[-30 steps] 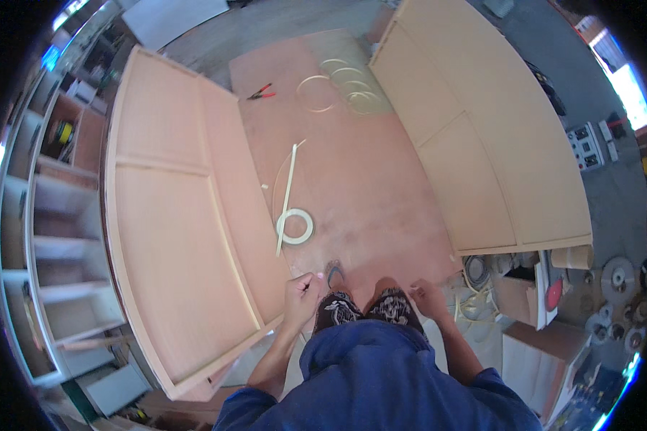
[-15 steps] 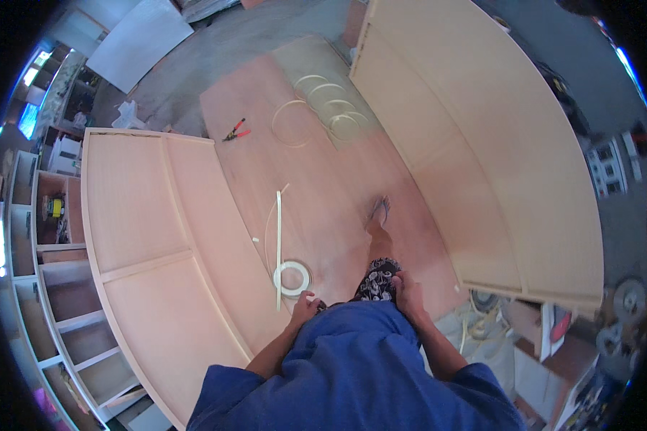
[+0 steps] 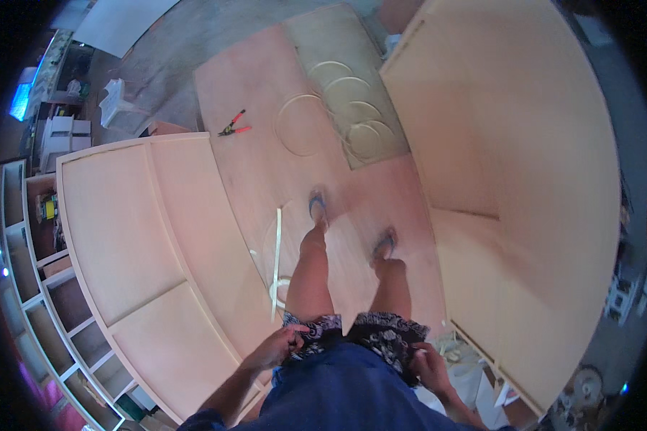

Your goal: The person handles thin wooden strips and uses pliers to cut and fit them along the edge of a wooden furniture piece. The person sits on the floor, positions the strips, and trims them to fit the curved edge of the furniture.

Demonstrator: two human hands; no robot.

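Both hands are at the patterned black-and-white shorts [image 3: 392, 339] on my legs. My left hand [image 3: 274, 350] has its fingers closed at the left leg of the shorts, partly hidden in the cloth. On the other side, my right hand [image 3: 430, 366] is closed on the right leg's cloth. Left of my legs, a pale flat strip [image 3: 277, 262] lies on a pinkish board underfoot [image 3: 366, 172]. A white roll of edging tape [image 3: 280, 292] is next to it, partly hidden by my leg. Red-handled pliers [image 3: 234, 124] rest farther ahead, beside thin pale coils [image 3: 300, 124].
A large framed wooden panel [image 3: 122, 208] lies at the left, with white open-fronted cabinets [image 3: 86, 320] beyond. Another tall wooden panel [image 3: 532, 179] borders the right side. A white plastic stool [image 3: 118, 108] stands at the far left.
I have stepped forward along the board, and both legs and sandalled feet now show. The strip and tape roll are now nearer my left leg. Both hands stay at the shorts.
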